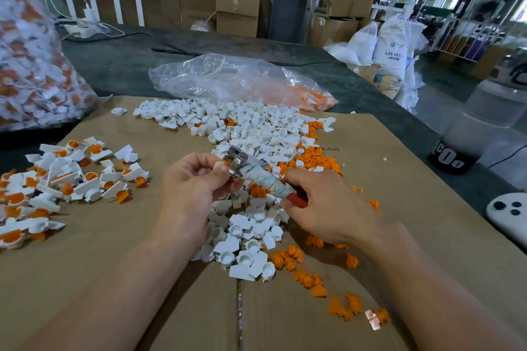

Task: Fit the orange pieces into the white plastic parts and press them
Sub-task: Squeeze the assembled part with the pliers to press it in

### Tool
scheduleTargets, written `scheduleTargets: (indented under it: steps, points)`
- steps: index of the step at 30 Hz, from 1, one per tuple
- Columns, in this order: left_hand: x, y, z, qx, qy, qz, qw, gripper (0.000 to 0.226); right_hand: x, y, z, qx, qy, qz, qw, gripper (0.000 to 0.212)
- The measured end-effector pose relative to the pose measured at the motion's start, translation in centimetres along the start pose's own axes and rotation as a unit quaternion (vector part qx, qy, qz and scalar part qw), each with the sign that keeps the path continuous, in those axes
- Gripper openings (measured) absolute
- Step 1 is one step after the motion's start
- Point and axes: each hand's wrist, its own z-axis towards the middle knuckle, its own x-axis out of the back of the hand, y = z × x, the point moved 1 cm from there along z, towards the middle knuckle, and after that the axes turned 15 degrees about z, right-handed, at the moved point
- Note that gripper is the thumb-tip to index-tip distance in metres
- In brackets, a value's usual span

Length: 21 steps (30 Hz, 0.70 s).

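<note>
A metal-headed hand tool with a taped, red-ended handle hovers above the heap of white plastic parts. My right hand grips the handle. My left hand has its fingers curled at the tool's metal head; whatever small piece it pinches there is hidden. Loose orange pieces lie scattered right of centre and under the white heap. Assembled white parts with orange inserts form a pile on the left of the cardboard sheet.
A clear bag with orange pieces lies behind the heap. A large bag of assembled parts stands at the far left. A dark bottle and a white controller sit at the right edge.
</note>
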Motion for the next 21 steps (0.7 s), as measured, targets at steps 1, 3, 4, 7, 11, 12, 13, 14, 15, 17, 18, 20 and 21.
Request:
scheduleTargets:
  steps: [1,3,4,7,11,12,13,14,15,17,18,20,21]
  points:
    - [-0.02,0.01,-0.02,0.0,0.001,0.001,1.0,0.024,0.0,-0.01,0.02,-0.001,0.0,-0.002,1.0,0.031]
    - [0.0,0.02,-0.03,0.0,0.002,0.002,1.0,0.024,-0.07,-0.06,0.1,-0.003,-0.001,-0.005,1.0,0.031]
    - [0.0,0.03,-0.04,-0.001,0.002,0.002,1.0,0.024,-0.09,-0.06,0.12,-0.003,-0.001,-0.006,1.0,0.032]
    - [-0.03,0.07,-0.09,-0.003,0.003,0.003,1.0,0.024,-0.1,-0.11,0.16,0.001,-0.002,-0.005,1.0,0.033]
    - [-0.03,0.08,-0.04,0.0,0.003,0.007,1.0,0.025,-0.14,-0.2,0.22,0.005,0.0,-0.006,1.0,0.024]
    - [-0.01,0.07,-0.01,0.002,0.004,0.006,1.0,0.025,-0.18,-0.2,0.26,0.006,0.001,-0.007,1.0,0.021]
    - [0.02,0.07,0.01,0.003,0.005,0.004,1.0,0.026,-0.23,-0.21,0.28,0.007,0.003,-0.009,1.0,0.02]
    - [0.03,0.08,0.0,0.003,0.006,0.002,1.0,0.026,-0.26,-0.21,0.25,0.008,0.005,-0.011,1.0,0.019]
    - [0.04,0.09,-0.01,0.003,0.006,0.002,1.0,0.026,-0.27,-0.19,0.25,0.008,0.006,-0.012,1.0,0.019]
    - [0.04,0.11,-0.04,0.002,0.008,0.002,1.0,0.026,-0.27,-0.1,0.25,0.01,0.009,-0.013,1.0,0.022]
    - [0.05,0.11,-0.04,0.002,0.009,0.001,1.0,0.026,-0.28,-0.06,0.26,0.01,0.01,-0.016,1.0,0.028]
    - [0.02,0.12,-0.01,0.004,0.01,-0.002,1.0,0.025,-0.28,0.09,0.28,0.008,0.013,-0.019,1.0,0.033]
    - [0.01,0.15,-0.01,0.005,0.01,-0.003,1.0,0.025,-0.28,0.17,0.29,0.009,0.014,-0.019,1.0,0.034]
